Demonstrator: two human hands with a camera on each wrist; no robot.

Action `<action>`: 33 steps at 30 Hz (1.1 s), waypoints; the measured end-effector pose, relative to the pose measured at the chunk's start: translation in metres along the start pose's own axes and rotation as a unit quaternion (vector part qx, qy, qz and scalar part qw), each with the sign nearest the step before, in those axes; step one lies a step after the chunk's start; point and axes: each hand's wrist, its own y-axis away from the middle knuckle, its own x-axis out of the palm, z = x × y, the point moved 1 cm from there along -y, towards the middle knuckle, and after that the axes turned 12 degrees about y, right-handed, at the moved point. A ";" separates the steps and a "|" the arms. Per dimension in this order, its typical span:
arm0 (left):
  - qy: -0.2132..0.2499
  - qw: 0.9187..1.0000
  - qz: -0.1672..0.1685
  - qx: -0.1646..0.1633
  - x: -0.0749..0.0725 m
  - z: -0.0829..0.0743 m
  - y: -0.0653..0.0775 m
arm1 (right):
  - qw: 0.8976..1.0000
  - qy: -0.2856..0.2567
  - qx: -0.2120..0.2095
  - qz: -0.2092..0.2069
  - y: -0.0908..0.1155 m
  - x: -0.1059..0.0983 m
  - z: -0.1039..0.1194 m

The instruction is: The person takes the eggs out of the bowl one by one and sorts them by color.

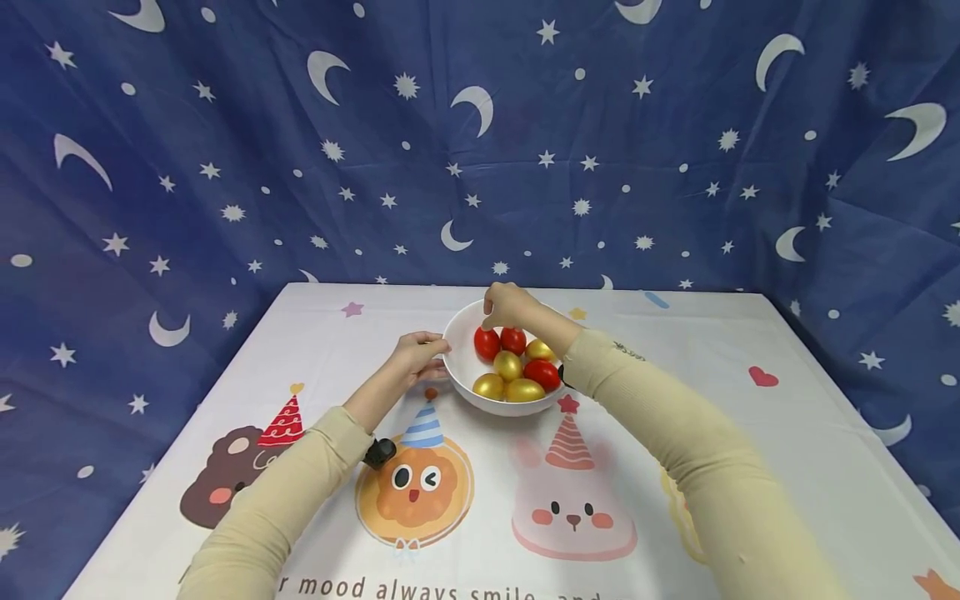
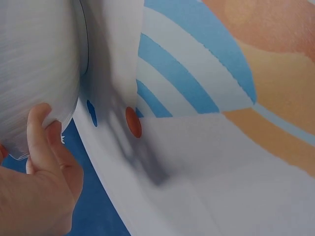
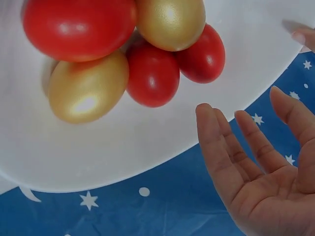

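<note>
A white bowl point(image 1: 464, 354) stands on the table, holding several shiny red and gold eggs. Two red eggs point(image 1: 487, 342) lie toward its far side, with a gold egg point(image 1: 507, 365) just in front. My left hand point(image 1: 417, 357) grips the bowl's left rim, thumb over the edge; in the left wrist view its fingers point(image 2: 38, 132) press against the outer wall. My right hand point(image 1: 507, 305) hovers over the bowl's far rim. In the right wrist view, the right hand point(image 3: 261, 172) has spread, relaxed fingers and holds nothing, apart from the nearest red egg point(image 3: 202, 54).
A white tablecloth point(image 1: 825, 467) with printed cartoon animals and lettering covers the table. Behind the far edge hangs a dark blue curtain point(image 1: 525, 167) with moons and stars. Black straps sit at both wrists.
</note>
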 end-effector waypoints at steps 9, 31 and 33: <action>-0.006 1.000 -0.005 0.014 0.000 -0.001 0.000 | 0.998 -0.056 -0.002 0.018 0.062 -0.043 0.036; 0.002 0.999 -0.005 0.032 0.000 0.003 0.001 | 0.995 -0.056 0.048 0.066 -0.048 0.023 0.010; 0.003 0.999 -0.005 0.033 0.000 0.004 0.000 | 0.996 -0.021 0.054 0.068 -0.018 0.009 0.027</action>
